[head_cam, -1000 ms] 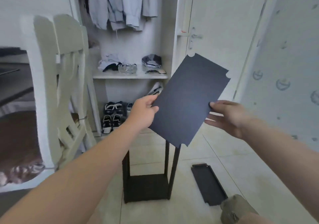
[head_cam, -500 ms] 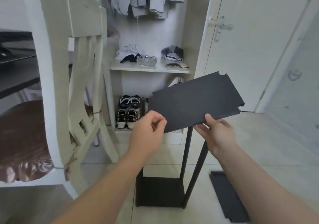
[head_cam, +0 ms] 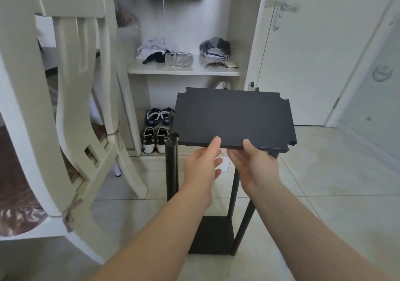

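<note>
Shelf panel lies level, long axis left-right, just beyond left hand and right hand, both pinching its near edge above the rack posts.

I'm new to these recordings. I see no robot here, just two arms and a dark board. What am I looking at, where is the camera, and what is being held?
There is no machine: a person works with bare hands. One wide-angle camera on the person's head looks forward and down, so the arms come in from the bottom edge. The left hand and right hand each pinch the near edge of a black panel, thumb on top and fingers beneath. They hold it about level over a black stand of thin poles on the tiled floor. The panel's corners are notched, probably to fit the poles; I cannot tell whether it touches them yet. A pale chair is on the left. Behind, a shelf bears a glass bowl, with shoes below.
</note>
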`<state>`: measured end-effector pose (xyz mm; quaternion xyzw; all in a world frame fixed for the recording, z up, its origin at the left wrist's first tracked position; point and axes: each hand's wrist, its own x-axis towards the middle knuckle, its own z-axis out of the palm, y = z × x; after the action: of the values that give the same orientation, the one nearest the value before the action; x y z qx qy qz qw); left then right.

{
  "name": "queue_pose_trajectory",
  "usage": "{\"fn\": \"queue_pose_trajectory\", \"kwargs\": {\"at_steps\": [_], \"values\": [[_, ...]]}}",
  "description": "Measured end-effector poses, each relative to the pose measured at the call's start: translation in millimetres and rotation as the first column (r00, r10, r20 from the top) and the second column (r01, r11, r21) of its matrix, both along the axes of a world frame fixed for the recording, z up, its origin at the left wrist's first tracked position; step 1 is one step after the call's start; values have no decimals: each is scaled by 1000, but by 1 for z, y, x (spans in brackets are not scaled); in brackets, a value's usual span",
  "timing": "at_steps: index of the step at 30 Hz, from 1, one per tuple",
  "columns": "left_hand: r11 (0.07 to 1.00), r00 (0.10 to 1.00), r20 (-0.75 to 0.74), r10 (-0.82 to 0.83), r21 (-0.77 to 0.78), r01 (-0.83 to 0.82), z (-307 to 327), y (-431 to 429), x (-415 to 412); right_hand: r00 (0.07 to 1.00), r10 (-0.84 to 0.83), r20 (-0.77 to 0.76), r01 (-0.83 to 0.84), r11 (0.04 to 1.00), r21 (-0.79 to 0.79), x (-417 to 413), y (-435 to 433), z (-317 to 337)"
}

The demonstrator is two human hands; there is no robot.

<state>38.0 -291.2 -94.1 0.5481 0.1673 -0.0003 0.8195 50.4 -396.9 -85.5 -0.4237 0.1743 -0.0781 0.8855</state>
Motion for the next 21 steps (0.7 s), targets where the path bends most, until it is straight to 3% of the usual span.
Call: {"fn": "queue_pose_trajectory", "kwargs": {"at_steps": [10, 21], "values": [[985, 997, 9, 80, -156, -77, 2, -4, 15, 991, 131, 24, -129, 989, -72, -1, -10, -2], [978, 990, -30, 139, -155, -142, 8, -9, 29, 987, 159, 4, -157, 980, -118, 9, -17, 4]]}}
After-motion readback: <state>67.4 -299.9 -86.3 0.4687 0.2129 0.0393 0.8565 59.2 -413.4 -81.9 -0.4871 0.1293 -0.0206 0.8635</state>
